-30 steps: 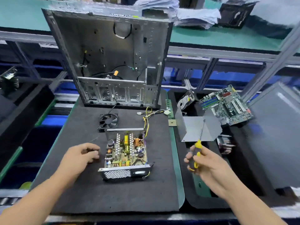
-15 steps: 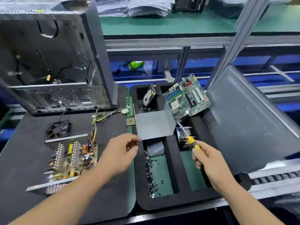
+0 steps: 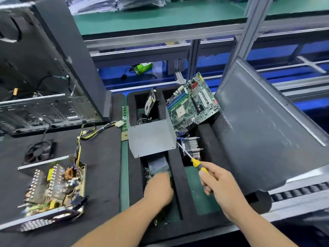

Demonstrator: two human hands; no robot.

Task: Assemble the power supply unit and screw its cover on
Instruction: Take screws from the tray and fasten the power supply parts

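Fetching screws: left hand (image 3: 158, 188) dips into the black foam tray (image 3: 179, 175) slot (grip blurred, cannot tell); right hand (image 3: 220, 186) clamps the yellow-handled screwdriver (image 3: 194, 161). Next: fit the grey sheet-metal cover (image 3: 151, 138) beyond.

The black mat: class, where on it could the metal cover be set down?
Bare mat lies between the open power supply and the green strip. Crowded: the fan and cables behind.

Yellow-and-black screwdriver (image 3: 195, 162); grey cover (image 3: 151, 138).
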